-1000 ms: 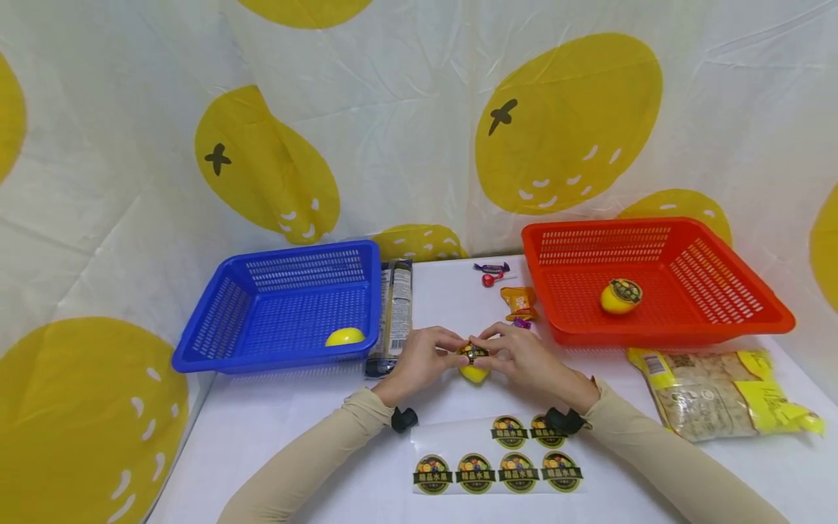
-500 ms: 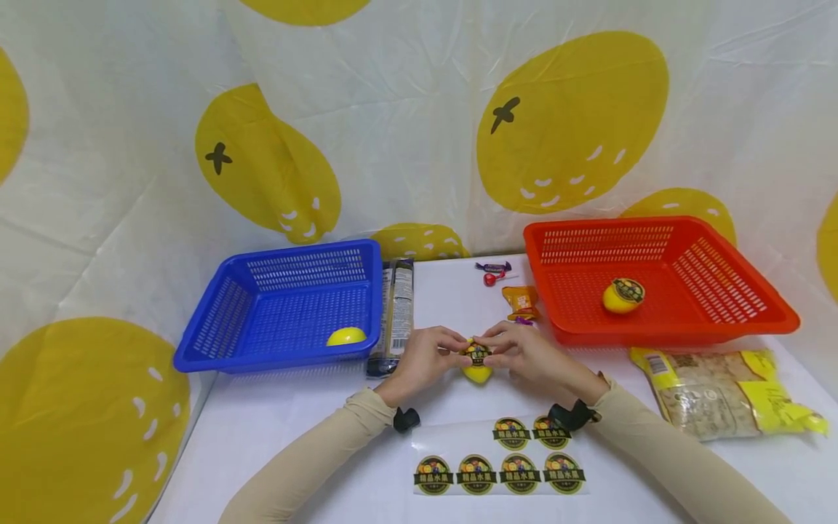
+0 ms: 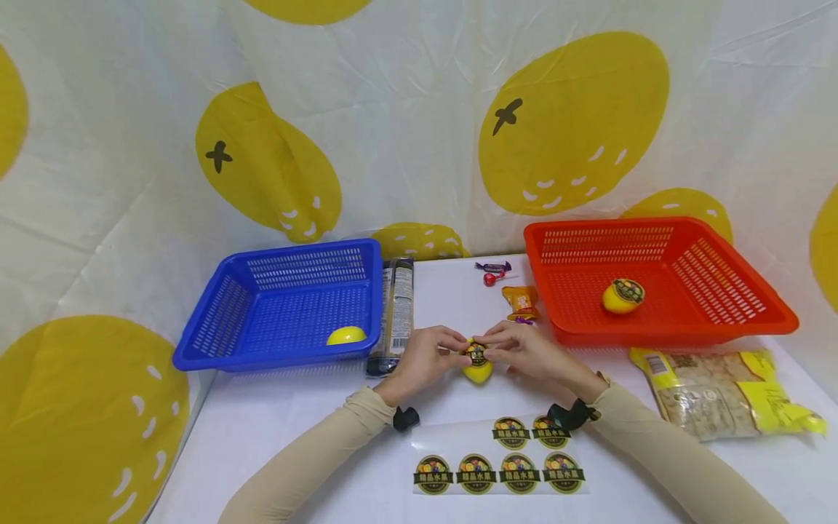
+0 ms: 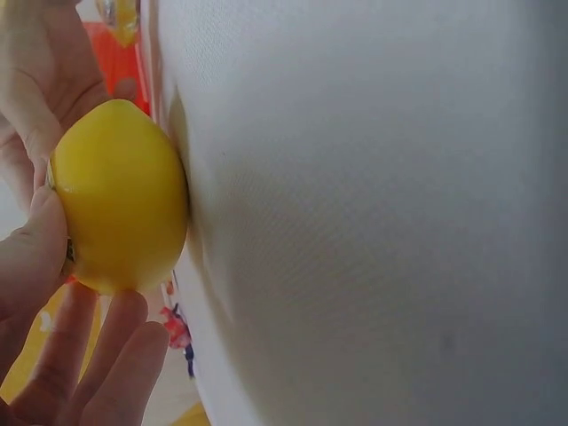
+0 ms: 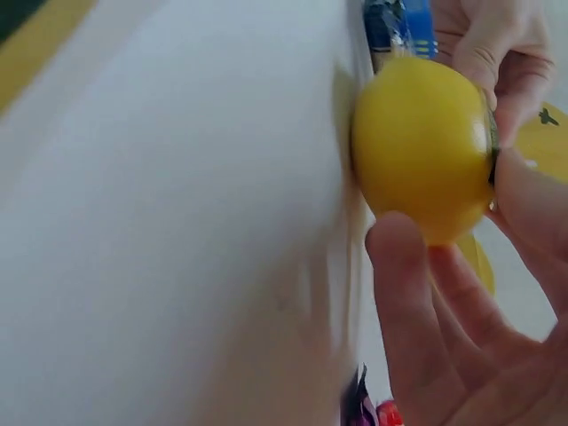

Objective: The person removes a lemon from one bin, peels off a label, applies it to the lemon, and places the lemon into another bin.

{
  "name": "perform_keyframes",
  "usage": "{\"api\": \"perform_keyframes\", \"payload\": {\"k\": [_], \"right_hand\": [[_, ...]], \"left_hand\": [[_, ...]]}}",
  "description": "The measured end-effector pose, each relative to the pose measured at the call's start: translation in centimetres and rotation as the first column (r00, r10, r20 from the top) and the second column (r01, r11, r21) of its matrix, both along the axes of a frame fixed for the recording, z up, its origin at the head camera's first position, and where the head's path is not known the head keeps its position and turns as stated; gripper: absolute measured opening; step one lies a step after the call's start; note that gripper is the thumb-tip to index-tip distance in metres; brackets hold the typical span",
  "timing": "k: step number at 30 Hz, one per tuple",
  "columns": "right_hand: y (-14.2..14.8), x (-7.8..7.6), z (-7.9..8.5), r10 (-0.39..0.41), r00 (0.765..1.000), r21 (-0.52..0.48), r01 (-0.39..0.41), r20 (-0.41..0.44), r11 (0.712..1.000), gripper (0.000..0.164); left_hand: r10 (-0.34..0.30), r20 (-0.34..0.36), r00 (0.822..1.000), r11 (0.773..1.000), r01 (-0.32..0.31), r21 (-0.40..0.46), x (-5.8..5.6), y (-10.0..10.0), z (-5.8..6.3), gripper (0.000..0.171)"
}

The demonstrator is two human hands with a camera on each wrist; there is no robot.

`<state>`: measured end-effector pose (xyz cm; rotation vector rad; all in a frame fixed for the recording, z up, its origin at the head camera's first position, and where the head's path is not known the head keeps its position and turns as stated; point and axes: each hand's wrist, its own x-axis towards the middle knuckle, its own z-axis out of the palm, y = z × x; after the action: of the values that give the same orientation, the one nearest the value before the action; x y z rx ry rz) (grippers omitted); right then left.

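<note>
On the white table in the head view, a yellow lemon [image 3: 478, 374] bears a round black-and-gold label sticker [image 3: 476, 354] on its upper side. My left hand [image 3: 428, 356] holds it from the left, and my right hand [image 3: 529, 355] from the right. Both thumbs press at the sticker's edges while fingers sit behind the fruit. The left wrist view shows the lemon [image 4: 124, 204] close up, with the left thumb [image 4: 35, 253] at its label side. In the right wrist view, right fingers lie along the lemon [image 5: 417, 146]. Nearer the body lies a sheet of stickers [image 3: 452, 439].
A blue basket [image 3: 216, 309] at left contains a lemon [image 3: 346, 335]; a red basket [image 3: 681, 331] at right contains a stickered lemon [image 3: 618, 297]. Around them lie a long dark packet [image 3: 400, 306], several wrapped sweets [image 3: 520, 300] and a yellow-ended clear bag [image 3: 713, 393].
The sticker now lies flatter on the lemon and shows more fully. Both hands have stayed around the fruit with only small finger shifts, the right thumb moving slightly.
</note>
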<state>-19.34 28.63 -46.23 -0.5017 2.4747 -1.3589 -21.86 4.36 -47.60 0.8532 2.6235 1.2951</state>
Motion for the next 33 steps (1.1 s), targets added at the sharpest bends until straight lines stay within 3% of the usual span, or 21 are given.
{"api": "perform_keyframes", "payload": {"k": [10, 26, 33], "right_hand": [[-0.50, 0.01, -0.17, -0.051, 0.999, -0.021, 0.051, 0.004, 0.998, 0.039], [0.04, 0.14, -0.76, -0.002, 0.999, -0.069, 0.005, 0.035, 0.998, 0.044], [-0.10, 0.30, -0.65, -0.007, 1.000, -0.034, 0.006, -0.007, 0.999, 0.042]], "left_hand": [[-0.001, -0.010, 1.000, 1.000, 0.001, 0.019, 0.00, -0.11, 0.09, 0.026], [-0.017, 0.015, 1.000, 0.999, 0.017, 0.040, 0.09, -0.10, -0.03, 0.025], [-0.024, 0.024, 0.999, 0.999, 0.023, 0.043, 0.05, -0.21, -0.06, 0.025]]}}
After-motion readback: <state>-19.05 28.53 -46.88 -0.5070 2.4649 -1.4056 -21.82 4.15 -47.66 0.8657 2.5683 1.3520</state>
